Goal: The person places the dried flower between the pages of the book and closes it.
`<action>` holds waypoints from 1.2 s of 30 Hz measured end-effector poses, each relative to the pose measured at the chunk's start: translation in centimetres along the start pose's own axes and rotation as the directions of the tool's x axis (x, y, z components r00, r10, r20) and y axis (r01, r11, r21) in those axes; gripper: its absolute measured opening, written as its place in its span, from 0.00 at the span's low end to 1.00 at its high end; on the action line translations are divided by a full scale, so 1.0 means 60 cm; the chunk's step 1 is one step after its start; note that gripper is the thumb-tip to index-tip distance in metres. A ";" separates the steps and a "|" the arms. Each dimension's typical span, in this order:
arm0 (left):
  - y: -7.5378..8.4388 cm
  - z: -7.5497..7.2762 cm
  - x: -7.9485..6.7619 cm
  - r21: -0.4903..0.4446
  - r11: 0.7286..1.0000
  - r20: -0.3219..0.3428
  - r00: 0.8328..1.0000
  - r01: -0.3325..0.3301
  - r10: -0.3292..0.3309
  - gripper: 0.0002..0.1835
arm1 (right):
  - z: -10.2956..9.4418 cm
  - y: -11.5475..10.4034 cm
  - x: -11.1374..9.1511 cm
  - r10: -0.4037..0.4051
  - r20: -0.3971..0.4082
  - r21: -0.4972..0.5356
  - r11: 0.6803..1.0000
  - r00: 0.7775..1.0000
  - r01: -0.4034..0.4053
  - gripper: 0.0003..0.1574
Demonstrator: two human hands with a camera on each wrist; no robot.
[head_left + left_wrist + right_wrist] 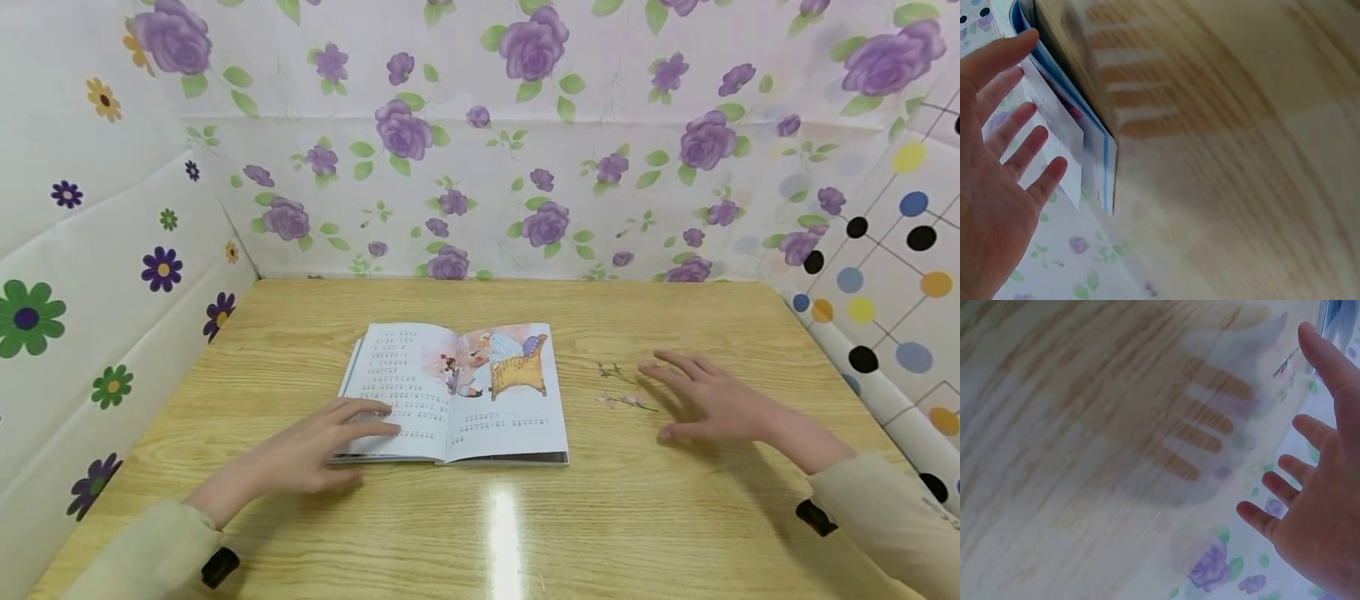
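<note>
Illegibly small print (393, 378) on the open book (454, 400)

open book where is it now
In the head view, the book lies on the table just left of centre, the left hand over its left page, sprigs to its right.

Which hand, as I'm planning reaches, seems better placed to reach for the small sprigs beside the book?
Probably the right hand: it is empty and beside the sprigs, while the left hand is at the left page of the open book.
</note>
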State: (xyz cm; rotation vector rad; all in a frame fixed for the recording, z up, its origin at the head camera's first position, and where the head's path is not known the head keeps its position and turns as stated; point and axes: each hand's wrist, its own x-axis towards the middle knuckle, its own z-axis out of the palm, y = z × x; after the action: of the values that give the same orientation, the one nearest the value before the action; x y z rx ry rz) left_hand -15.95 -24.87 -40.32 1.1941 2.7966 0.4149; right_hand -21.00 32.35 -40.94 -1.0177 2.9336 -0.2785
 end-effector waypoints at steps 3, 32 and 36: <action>-0.009 0.002 -0.005 0.003 1.000 -0.028 0.999 0.016 -0.016 0.38 | 0.003 0.000 0.000 -0.003 -0.002 0.016 1.000 1.000 0.003 0.54; -0.011 0.014 -0.022 0.022 0.992 -0.124 0.984 0.128 -0.124 0.26 | 0.018 0.007 0.017 0.129 -0.029 0.301 0.947 0.991 -0.114 0.14; -0.010 0.016 -0.023 0.018 0.990 -0.134 0.982 0.138 -0.134 0.25 | 0.023 0.007 0.017 0.166 -0.048 0.347 0.927 0.985 -0.140 0.10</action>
State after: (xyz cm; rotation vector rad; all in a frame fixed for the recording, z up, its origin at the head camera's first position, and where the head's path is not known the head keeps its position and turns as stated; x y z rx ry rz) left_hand -15.25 -26.05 -41.44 1.0065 2.9832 0.4623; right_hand -21.96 31.81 -42.36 -0.7397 2.8608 -0.8050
